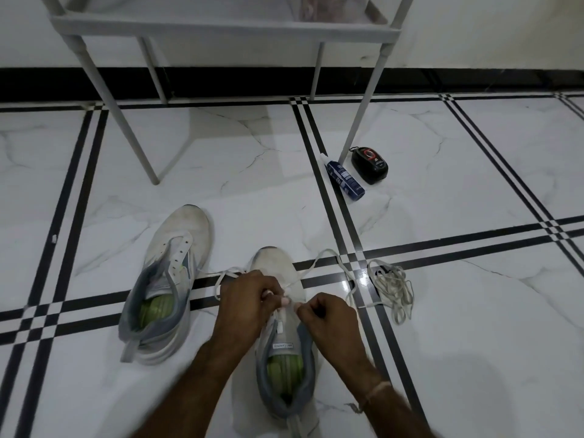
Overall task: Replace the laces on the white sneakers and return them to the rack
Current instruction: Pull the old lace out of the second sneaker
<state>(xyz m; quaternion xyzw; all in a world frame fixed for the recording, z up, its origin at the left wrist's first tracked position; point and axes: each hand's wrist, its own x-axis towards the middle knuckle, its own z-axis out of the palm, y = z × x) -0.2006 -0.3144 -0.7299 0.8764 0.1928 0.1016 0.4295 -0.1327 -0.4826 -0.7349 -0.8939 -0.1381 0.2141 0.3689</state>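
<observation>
Black-striped white marble floor [474,343] runs under a grey rack [221,26].

The floor [474,358] is free at lower right and far left. Rack legs [363,110] stand at upper centre, with a blue bottle [344,178] and black case [369,165] beside the right leg. A lace pile [392,289] lies at centre right.

Two sneakers [186,229] [286,338]; two laces [353,290] [392,287]; two hands [246,298] [325,314]

A glossy, black-striped white marble floor [474,343] spreads all round; at twelve o'clock a black skirting [474,79] runs under the white wall [489,33], behind a pale rack [221,28].
</observation>
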